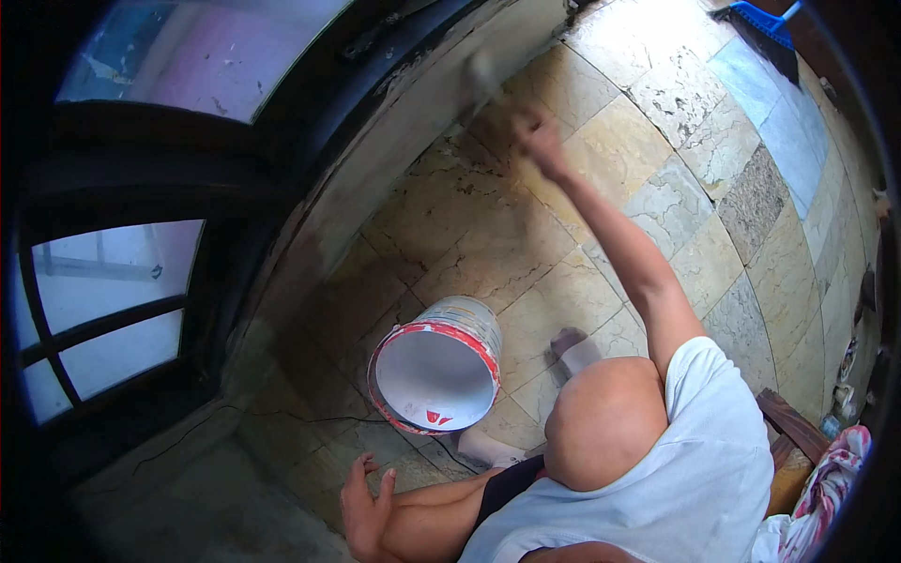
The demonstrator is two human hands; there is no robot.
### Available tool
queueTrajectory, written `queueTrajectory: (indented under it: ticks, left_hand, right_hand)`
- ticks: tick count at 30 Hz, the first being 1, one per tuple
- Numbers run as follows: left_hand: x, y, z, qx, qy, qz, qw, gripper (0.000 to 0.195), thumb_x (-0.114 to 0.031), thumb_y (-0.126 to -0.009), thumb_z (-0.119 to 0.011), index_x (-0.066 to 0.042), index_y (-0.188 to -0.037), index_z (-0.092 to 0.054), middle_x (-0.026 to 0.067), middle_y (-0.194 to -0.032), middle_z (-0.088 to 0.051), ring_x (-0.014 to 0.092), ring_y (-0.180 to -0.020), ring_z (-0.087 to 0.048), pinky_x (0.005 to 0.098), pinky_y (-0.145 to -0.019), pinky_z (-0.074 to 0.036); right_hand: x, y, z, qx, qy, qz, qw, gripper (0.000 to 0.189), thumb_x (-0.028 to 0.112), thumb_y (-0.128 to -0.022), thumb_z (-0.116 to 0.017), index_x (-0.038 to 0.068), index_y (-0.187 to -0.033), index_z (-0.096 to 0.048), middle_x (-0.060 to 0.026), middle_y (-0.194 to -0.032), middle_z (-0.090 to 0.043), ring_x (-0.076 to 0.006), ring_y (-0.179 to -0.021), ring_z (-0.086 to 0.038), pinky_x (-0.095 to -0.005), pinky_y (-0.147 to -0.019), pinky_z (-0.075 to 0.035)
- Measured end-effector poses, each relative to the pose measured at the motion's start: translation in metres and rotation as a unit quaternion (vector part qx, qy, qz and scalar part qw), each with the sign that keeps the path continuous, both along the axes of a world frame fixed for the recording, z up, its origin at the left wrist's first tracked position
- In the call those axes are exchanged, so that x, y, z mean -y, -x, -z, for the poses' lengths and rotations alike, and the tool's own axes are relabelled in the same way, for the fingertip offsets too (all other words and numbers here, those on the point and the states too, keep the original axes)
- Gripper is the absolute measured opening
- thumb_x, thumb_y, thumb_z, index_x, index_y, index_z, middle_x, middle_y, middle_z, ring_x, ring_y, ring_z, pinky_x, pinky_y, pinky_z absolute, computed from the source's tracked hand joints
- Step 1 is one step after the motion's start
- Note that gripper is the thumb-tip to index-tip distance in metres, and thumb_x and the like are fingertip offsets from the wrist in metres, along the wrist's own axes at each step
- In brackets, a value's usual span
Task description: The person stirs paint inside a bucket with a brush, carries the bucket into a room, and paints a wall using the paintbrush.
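My right hand (540, 141) is stretched far out at the upper middle, its fingers closed on a motion-blurred tool (484, 77). The tool's pale end is at the low plastered wall (429, 105), just above the floor tiles; its kind cannot be told. A whitish plastic bucket (486, 324) with a red-smeared rim stands between my arms. Its inside looks white, with small red patches near the lower rim. My left hand (367, 503) hangs open by my bent leg at the bottom, below the bucket, with its fingers apart and nothing in them.
Dark-framed glass panes (112, 274) line the left side. A thin dark cord (317, 420) runs towards the bucket. My foot (581, 352) rests on the stone tiles (619, 141). A blue broom (764, 28) lies at the upper right; patterned cloth (834, 478) and a wooden piece (792, 422) are at the lower right.
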State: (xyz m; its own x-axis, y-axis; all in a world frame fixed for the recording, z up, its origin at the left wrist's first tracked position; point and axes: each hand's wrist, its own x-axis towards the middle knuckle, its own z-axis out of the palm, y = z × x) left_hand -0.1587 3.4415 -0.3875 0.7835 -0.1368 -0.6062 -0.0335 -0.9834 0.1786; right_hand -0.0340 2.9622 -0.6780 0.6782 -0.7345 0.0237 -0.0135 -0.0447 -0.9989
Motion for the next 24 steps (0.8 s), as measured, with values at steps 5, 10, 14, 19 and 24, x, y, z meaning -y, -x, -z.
queueTrajectory:
  ticks: [5,10,14,19,24]
  left_hand:
    - [0.009,-0.004,0.000,0.003,0.016,0.025,1.000,0.040,-0.019,-0.084,-0.063,0.001,-0.116,-0.050,0.0195,-0.100,-0.062,0.033,-0.098,-0.060,0.0376,-0.081,-0.046]
    - [0.000,0.013,-0.002,0.018,0.042,0.044,0.998,0.041,-0.018,-0.082,-0.065,0.000,-0.116,-0.050,0.0192,-0.102,-0.061,0.035,-0.100,-0.058,0.0386,-0.083,-0.045]
    - [0.002,0.017,-0.010,0.008,0.070,0.051,0.996,0.043,-0.017,-0.081,-0.066,0.000,-0.117,-0.050,0.0199,-0.108,-0.058,0.036,-0.101,-0.056,0.0404,-0.085,-0.045]
    - [-0.005,0.022,-0.009,0.041,0.062,0.073,0.995,0.044,-0.020,-0.082,-0.064,-0.002,-0.118,-0.048,0.0192,-0.110,-0.056,0.037,-0.102,-0.054,0.0425,-0.085,-0.045]
    - [-0.014,0.024,-0.021,0.036,0.057,0.113,0.991,0.043,-0.018,-0.081,-0.065,-0.003,-0.118,-0.049,0.0166,-0.108,-0.057,0.034,-0.101,-0.056,0.0402,-0.085,-0.046]
  right_hand:
    - [-0.051,0.053,-0.054,-0.072,-0.063,-0.301,0.949,0.043,0.028,-0.083,-0.062,0.006,-0.120,-0.057,0.0010,-0.071,-0.056,-0.0056,-0.056,-0.045,-0.0212,-0.048,-0.036]
    - [-0.068,0.081,-0.116,-0.071,-0.216,-0.480,0.847,0.038,0.027,-0.090,-0.057,0.006,-0.121,-0.050,0.0030,-0.061,-0.047,-0.0028,-0.050,-0.041,-0.0173,-0.042,-0.029]
    - [-0.072,0.088,-0.159,-0.067,-0.239,-0.538,0.806,0.037,0.024,-0.091,-0.056,0.004,-0.122,-0.050,-0.0002,-0.062,-0.053,-0.0029,-0.046,-0.041,-0.0172,-0.039,-0.028]
    - [-0.097,0.097,-0.194,-0.102,-0.167,-0.598,0.777,0.034,0.026,-0.092,-0.056,0.005,-0.118,-0.057,0.0000,-0.068,-0.058,-0.0021,-0.049,-0.041,-0.0176,-0.042,-0.029]
    - [-0.138,0.107,-0.231,-0.074,0.005,-0.615,0.785,0.031,0.018,-0.084,-0.061,0.005,-0.112,-0.059,-0.0030,-0.064,-0.058,-0.0102,-0.051,-0.050,-0.0264,-0.044,-0.037]
